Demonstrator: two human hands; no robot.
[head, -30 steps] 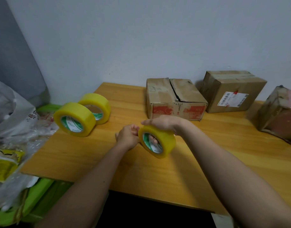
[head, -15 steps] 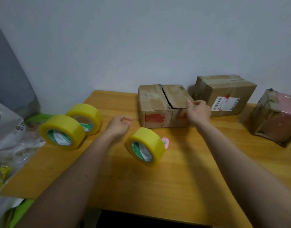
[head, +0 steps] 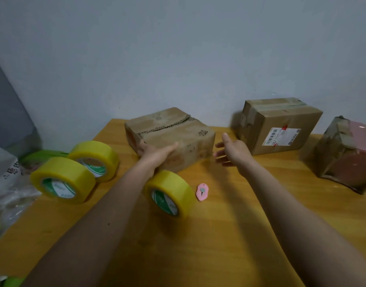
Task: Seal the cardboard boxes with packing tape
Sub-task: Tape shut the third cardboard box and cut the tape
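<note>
Basically, worn box (head: 171, 137) sits far-centre on table (head: 229, 235), top seam unsealed. Left hand (head: 155, 153) lies flat against its near-left side; right hand (head: 231, 150) open, just clear of the right end. Cardboard looks soft: hold low at corners. Tape roll (head: 169, 193) lies near.

Bare worktop (head: 229, 235) lies open along the near edge. Toward the far edge, the worn box (head: 178, 131) and labelled box (head: 281, 125) leave a gap. A tape roll (head: 171, 193) and pink cutter (head: 202, 192) block the middle; two rolls (head: 74, 172) crowd the left edge.
</note>
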